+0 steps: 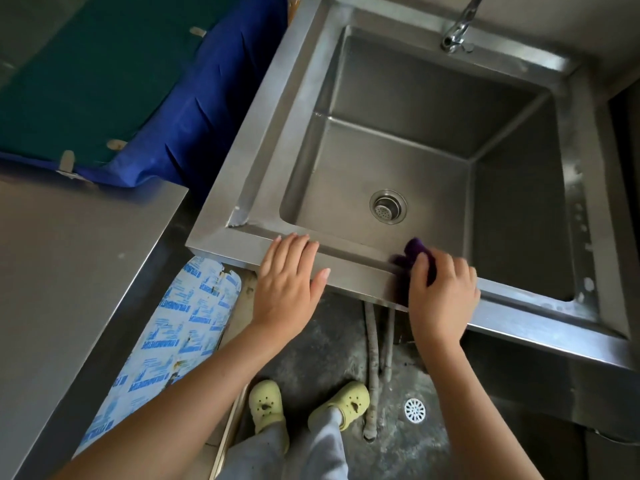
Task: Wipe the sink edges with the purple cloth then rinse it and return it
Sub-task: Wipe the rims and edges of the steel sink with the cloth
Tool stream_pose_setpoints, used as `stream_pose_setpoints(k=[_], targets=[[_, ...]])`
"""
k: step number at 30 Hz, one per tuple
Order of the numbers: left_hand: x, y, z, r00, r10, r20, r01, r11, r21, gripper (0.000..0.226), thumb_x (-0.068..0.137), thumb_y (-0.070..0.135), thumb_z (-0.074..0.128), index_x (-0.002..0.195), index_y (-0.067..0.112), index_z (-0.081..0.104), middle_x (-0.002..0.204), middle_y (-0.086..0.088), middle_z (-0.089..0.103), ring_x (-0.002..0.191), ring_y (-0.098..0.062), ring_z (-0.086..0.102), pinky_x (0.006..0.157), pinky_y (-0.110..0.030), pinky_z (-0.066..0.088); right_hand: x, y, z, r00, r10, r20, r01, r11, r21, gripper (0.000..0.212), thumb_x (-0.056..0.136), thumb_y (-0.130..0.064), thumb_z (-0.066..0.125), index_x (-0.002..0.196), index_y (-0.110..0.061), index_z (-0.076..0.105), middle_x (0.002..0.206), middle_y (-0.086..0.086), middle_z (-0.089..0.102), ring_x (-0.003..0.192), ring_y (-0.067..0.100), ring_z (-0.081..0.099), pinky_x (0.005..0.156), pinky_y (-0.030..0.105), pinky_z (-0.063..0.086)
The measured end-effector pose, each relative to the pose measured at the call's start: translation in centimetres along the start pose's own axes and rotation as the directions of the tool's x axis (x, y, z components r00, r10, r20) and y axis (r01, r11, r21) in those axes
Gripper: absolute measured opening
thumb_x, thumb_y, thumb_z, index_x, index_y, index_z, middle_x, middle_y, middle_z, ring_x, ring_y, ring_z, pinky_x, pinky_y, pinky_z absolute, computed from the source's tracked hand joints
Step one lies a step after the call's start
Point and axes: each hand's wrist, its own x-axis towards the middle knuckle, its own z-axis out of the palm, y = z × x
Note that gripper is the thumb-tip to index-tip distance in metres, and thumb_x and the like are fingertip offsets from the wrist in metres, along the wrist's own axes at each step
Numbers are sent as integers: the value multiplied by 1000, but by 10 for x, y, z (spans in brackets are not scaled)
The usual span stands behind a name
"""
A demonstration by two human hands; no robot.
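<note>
My right-hand fingers (450, 271) clamp the bunched purple cloth (414, 252) on the stainless sink (346, 268)'s near edge; left hand (289, 282) rests flat, fingers together. The cloth looks soft, light, easily wadded.

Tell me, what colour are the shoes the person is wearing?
Pale yellow-green shoes, seen best in the head view, at the bottom.

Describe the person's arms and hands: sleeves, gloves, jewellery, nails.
Both forearms are bare up to the frame's edge, with no sleeves in view. The left hand and right hand wear no gloves, and no rings, watch or bracelets show. The nails on the left hand look short, rounded and unpainted; the right hand's nails are mostly hidden.
</note>
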Motion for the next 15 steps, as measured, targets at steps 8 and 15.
stream_pose_setpoints(k=[8, 15], targets=[[-2, 1, 1, 1000, 8, -7, -8, 1000, 19, 50, 99, 38, 23, 122, 7, 56, 126, -8, 59, 123, -26, 50, 115, -40, 24, 2, -59, 44, 873, -393, 289, 387, 919, 82, 28, 91, -28, 47, 113, -28, 65, 111, -5, 66, 98, 27, 54, 80, 36, 35], [-2, 1, 0, 1000, -8, 0, 8, 1000, -5, 51, 100, 38, 22, 121, 7, 56, 126, -9, 59, 123, -26, 50, 116, -39, 22, -10, -2, 31, 929, -345, 133, 344, 938, 32, 28, 91, -30, 47, 109, -22, 68, 111, -5, 69, 85, 24, 58, 81, 36, 45]])
